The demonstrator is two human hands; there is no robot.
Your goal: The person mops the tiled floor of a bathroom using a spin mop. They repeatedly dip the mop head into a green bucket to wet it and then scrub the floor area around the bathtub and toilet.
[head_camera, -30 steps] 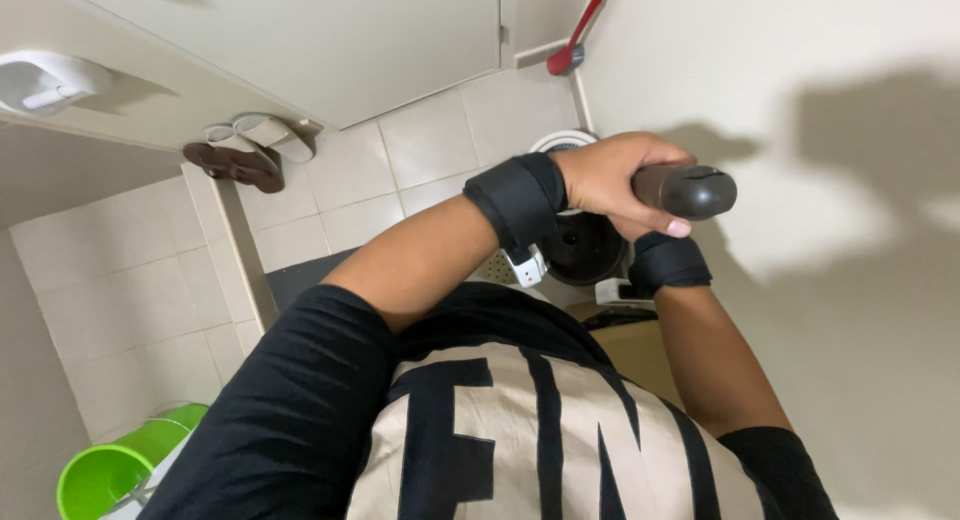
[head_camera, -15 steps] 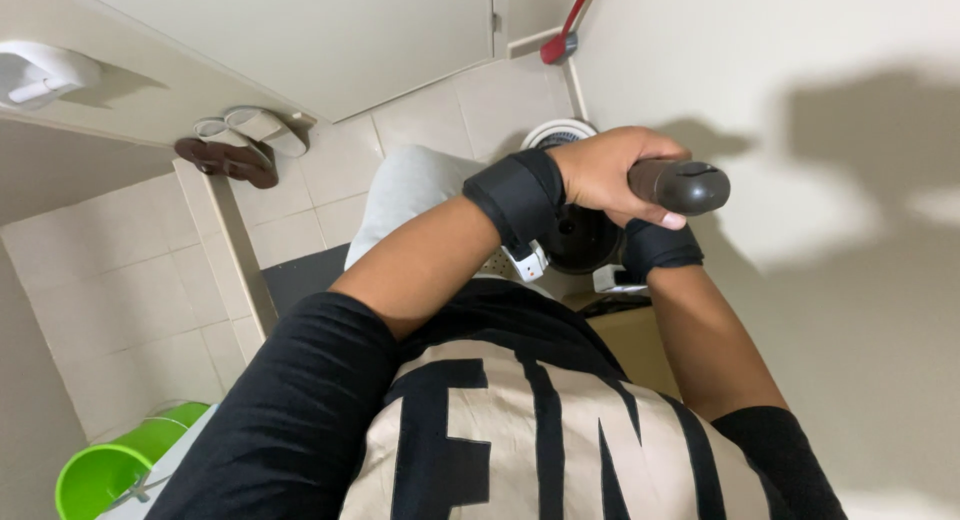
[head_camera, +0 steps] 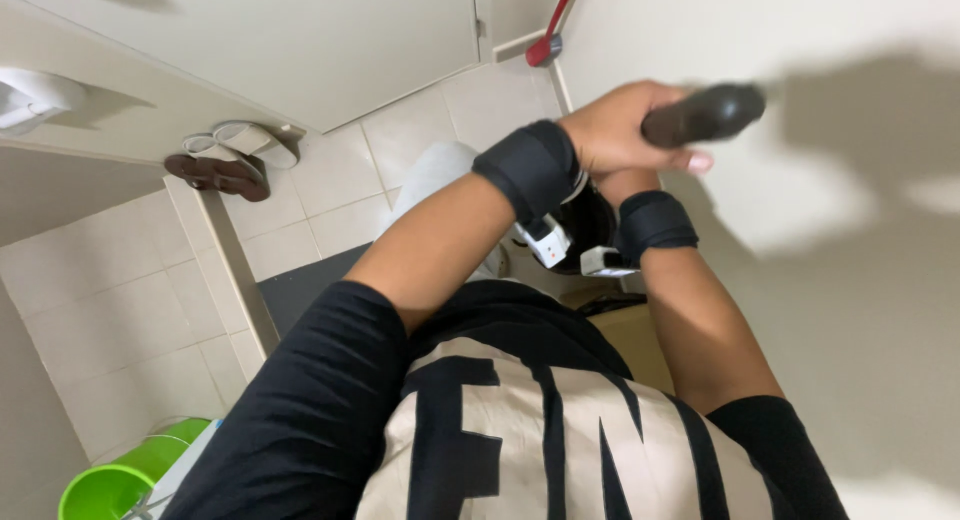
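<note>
Left hand (head_camera: 620, 130): curled tight round dark handle (head_camera: 705, 115), raised beside the white wall (head_camera: 800, 310).
Right hand: hidden behind left wrist; grip not discernible.
Wrists: black straps (head_camera: 530, 170).
Below: tiled floor (head_camera: 330, 195), green bucket (head_camera: 105, 485) at lower left corner.
Progress: handle gripped; working end unseen, nothing judged finished.

The right hand (head_camera: 640, 180) is mostly hidden behind the left hand (head_camera: 620, 130), so its grip cannot be told. The dark handle (head_camera: 705, 115) is motion-blurred, its lower length covered. A green bucket (head_camera: 110, 485) is cut off at the bottom edge; a red-handled tool (head_camera: 553, 25) is cut off at the top.
</note>
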